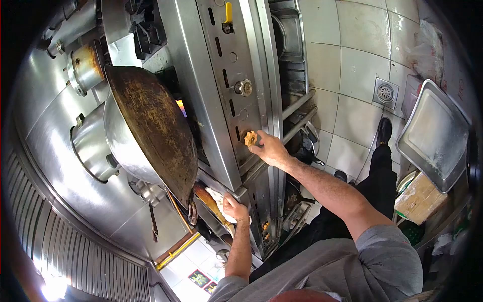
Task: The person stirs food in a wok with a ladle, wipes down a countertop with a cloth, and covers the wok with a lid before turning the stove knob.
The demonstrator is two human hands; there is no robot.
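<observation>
My right hand (272,150) has its thumb and fingers on an orange-yellow gas knob (250,138) on the steel stove front (236,60). My left hand (235,209) is closed round a white cloth (217,201) beside the long wooden handle (207,200) of a large pan. The dark, scorched pan (151,121) stands tilted in view over the burner, with a steel bowl (118,136) behind it. A small flame (181,107) shows beside the pan. Another knob (243,87), silver, sits further along the panel.
Steel pots (93,143) stand behind the pan, near a burner grate (149,38). Under the stove, shelves hold trays (291,35) and pans. A floor drain (386,92), a large metal tray (433,136) and a cardboard box (421,199) are on the right.
</observation>
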